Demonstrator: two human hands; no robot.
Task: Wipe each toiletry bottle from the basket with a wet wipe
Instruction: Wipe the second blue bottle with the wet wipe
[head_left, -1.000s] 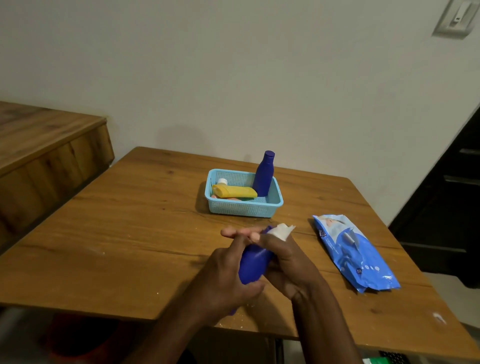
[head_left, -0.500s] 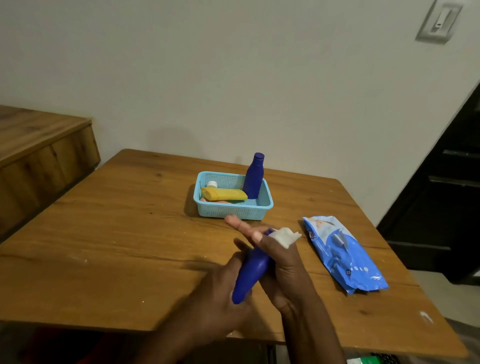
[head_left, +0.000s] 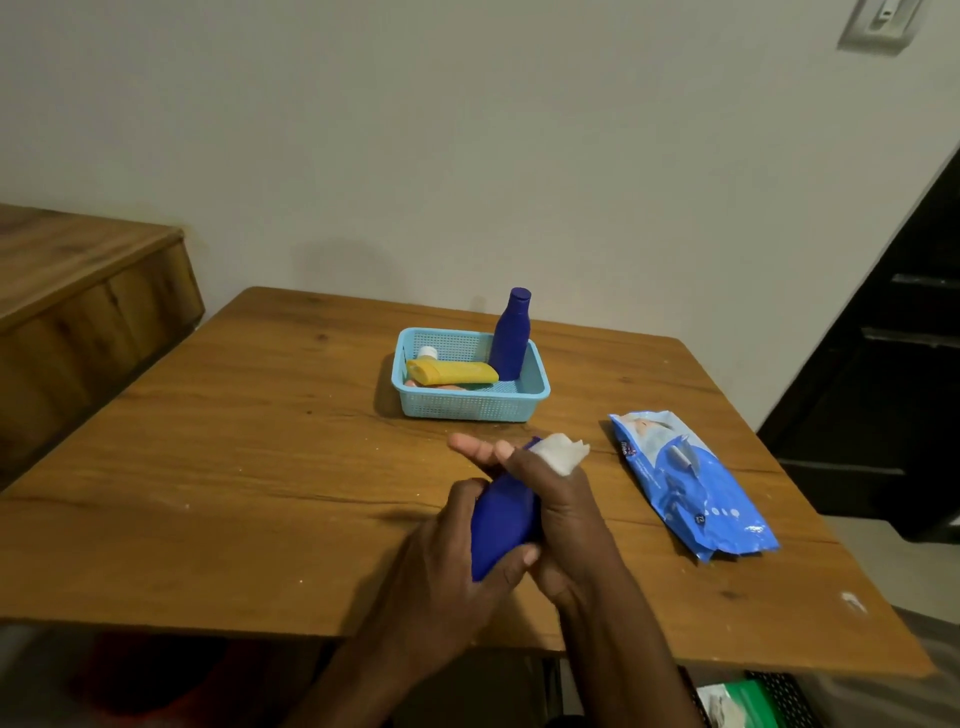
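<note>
Fingers (head_left: 511, 564) of the left hand (head_left: 452, 566) curl round the lower body of a blue bottle (head_left: 504, 519), thumb pressed on its side. The right hand (head_left: 561, 519) wraps the bottle's upper part, pinching a white wipe (head_left: 561, 452) against its top, with two fingertips stretched out straight past it. Just beyond those fingertips sits a light-blue basket (head_left: 467, 408) holding an upright blue bottle (head_left: 510, 338) and a lying yellow tube (head_left: 452, 371). Right of the wipe lies a blue wipes pack (head_left: 691, 483) on the wooden table (head_left: 234, 441).

Blue bottle (head_left: 501, 525), white wipe (head_left: 561, 453)
</note>
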